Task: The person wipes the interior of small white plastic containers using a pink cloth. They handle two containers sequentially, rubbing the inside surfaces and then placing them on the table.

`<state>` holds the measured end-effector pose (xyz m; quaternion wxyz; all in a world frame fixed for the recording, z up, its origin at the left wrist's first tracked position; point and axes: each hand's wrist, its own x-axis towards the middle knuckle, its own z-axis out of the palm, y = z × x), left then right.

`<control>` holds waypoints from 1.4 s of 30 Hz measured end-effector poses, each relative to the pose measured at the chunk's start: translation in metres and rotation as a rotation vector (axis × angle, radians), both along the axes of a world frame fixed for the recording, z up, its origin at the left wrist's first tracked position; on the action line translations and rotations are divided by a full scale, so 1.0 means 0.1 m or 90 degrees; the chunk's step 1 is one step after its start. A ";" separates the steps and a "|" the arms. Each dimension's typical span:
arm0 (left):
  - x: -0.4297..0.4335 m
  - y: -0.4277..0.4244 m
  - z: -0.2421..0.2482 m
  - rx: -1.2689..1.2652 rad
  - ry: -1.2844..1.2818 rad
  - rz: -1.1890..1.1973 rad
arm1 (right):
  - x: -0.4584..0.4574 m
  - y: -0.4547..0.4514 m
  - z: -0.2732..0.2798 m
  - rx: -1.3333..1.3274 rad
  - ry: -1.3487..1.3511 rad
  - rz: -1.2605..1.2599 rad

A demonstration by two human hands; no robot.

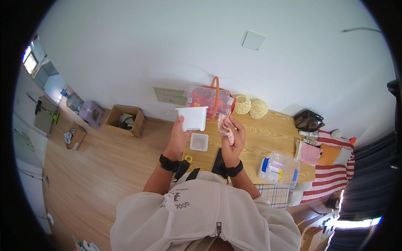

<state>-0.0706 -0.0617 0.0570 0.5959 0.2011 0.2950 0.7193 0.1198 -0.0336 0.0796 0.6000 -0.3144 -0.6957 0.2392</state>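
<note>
My left hand [181,131] grips a white plastic pot [193,118] by its side, raised above the left end of the wooden table [263,135]. The pot stands nearly upright, and its inside is hidden from me. In my right hand [234,138] is a crumpled pink-and-white striped cloth [226,128], held off the table and apart from the pot. Below the pot a second white container [199,142] with a perforated bottom rests on the tabletop. A yellow ring-shaped item [188,158] lies near my left wrist. Beside my right wrist is a flat black object [217,161].
Against the wall stands an orange-handled basket [216,80] with a clear plastic box [201,97]. Two pale woven balls [258,109] sit beside it. A clear box with blue latches [279,169] is at the right, near folded cloths [308,152]. An open cardboard box [125,120] stands on the floor.
</note>
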 end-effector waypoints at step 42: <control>0.06 -0.07 -0.22 0.143 0.103 -0.129 | -0.35 -0.16 0.36 0.224 -0.162 0.084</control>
